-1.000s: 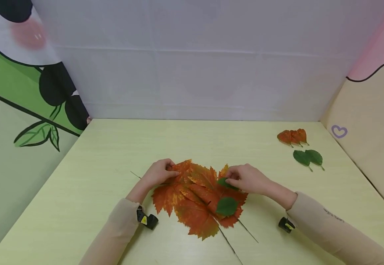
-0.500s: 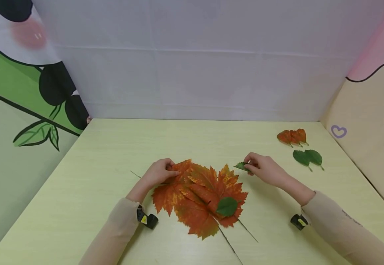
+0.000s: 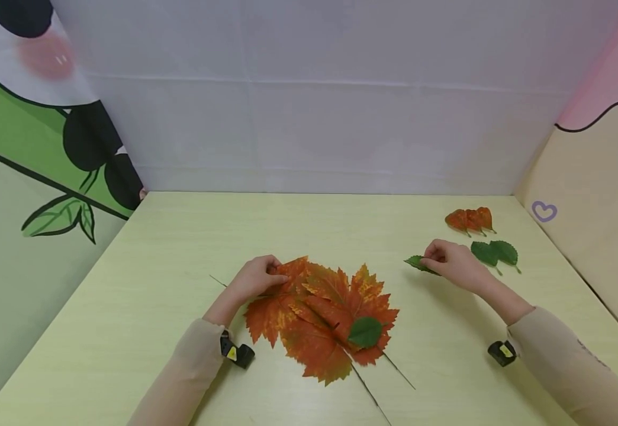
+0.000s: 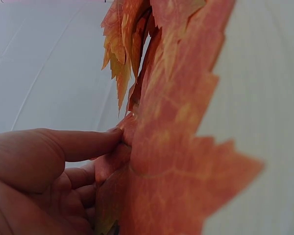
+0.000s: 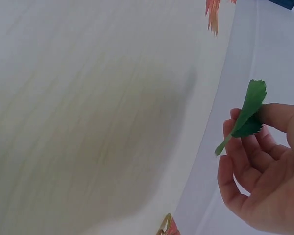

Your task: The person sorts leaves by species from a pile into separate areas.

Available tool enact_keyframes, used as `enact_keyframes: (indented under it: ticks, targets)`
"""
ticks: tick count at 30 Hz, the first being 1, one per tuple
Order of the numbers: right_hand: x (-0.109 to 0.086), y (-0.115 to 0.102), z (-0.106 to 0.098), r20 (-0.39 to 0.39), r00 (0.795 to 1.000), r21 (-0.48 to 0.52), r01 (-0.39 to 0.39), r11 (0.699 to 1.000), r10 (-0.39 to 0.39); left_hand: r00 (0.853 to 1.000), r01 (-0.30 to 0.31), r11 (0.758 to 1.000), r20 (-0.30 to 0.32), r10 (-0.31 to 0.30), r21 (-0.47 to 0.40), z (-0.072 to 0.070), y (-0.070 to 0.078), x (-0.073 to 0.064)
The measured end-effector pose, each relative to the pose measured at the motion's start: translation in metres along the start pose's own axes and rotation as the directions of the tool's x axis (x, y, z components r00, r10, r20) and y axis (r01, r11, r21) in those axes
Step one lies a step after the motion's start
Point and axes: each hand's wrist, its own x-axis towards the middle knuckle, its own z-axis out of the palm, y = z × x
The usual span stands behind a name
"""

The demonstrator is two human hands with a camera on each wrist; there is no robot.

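Note:
Several overlapping orange-red maple leaves (image 3: 319, 313) with thin dark stems lie in the middle of the table. My left hand (image 3: 258, 277) pinches one of them at the upper left of the pile; the left wrist view shows the thumb pressed on the maple leaf (image 4: 171, 166). To the right of the pile, my right hand (image 3: 455, 264) holds a small green leaf (image 3: 421, 264) above the table. In the right wrist view that green leaf (image 5: 250, 110) sits between thumb and fingers, its short stem sticking out. A second round green leaf (image 3: 365, 332) lies on the pile's right side.
Two green leaves (image 3: 495, 253) lie side by side just beyond my right hand. Behind them is a group of small orange-red leaves (image 3: 470, 220). A white sheet (image 3: 309, 118) stands along the back edge of the pale table (image 3: 128, 331).
My right hand has lifted the green leaf off the maple leaves and carried it to the right, toward the two green leaves. The left hand has stayed in place.

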Motion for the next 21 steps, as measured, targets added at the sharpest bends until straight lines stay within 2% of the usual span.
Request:
enact_keyframes:
  ticks: [11,21]
  targets:
    - [-0.005,0.028,-0.021,-0.075,0.992,-0.078,-0.108,0.991,0.102,1.0,-0.008,1.0,0.0,0.008,-0.005,0.0,0.001,-0.002]
    - [-0.006,0.057,-0.031,-0.19,0.967,-0.089,-0.187,0.978,0.168,1.0,-0.002,1.0,0.002,0.002,-0.008,-0.001,0.001,-0.002]
